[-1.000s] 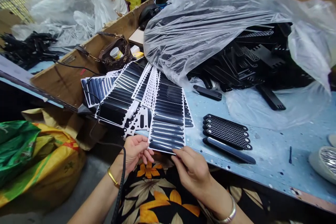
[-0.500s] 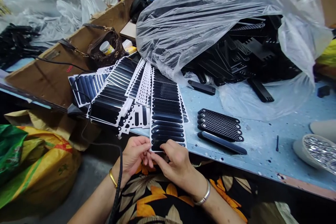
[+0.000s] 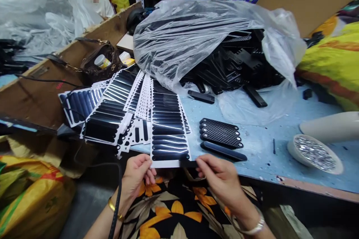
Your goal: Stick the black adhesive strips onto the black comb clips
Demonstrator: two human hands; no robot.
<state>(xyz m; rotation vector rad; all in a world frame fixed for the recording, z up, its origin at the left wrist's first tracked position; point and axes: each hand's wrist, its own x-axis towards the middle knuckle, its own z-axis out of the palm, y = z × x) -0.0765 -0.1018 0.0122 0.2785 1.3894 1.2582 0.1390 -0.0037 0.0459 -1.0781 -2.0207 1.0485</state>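
Observation:
My left hand [image 3: 138, 174] pinches the lower left corner of a white sheet [image 3: 168, 164] with rows of glossy black rounded-end stickers. In my right hand [image 3: 220, 177], thumb and fingertips grip one end of a black sticker strip [image 3: 187, 164]. The strip stretches leftward over the sheet's bare lower edge; whether it still sticks there I cannot tell. To the right on the table lie several black pieces with a mesh-patterned face [image 3: 220, 133], side by side. A smooth black handle-like piece [image 3: 223, 151] lies just in front of them.
More sticker sheets [image 3: 105, 119] fan out at left. Behind, a clear plastic bag [image 3: 168, 41] spills black comb-like parts [image 3: 255, 96]. A white bowl of small shiny pieces [image 3: 315, 155] stands right. A black cable [image 3: 119, 190] hangs by my left forearm. A person [image 3: 103, 5] is beyond the board.
My right hand has moved right, away from my left, drawing the black sticker strip from the sheet's bottom row. A bare white edge now shows there. The camera view has turned slightly right.

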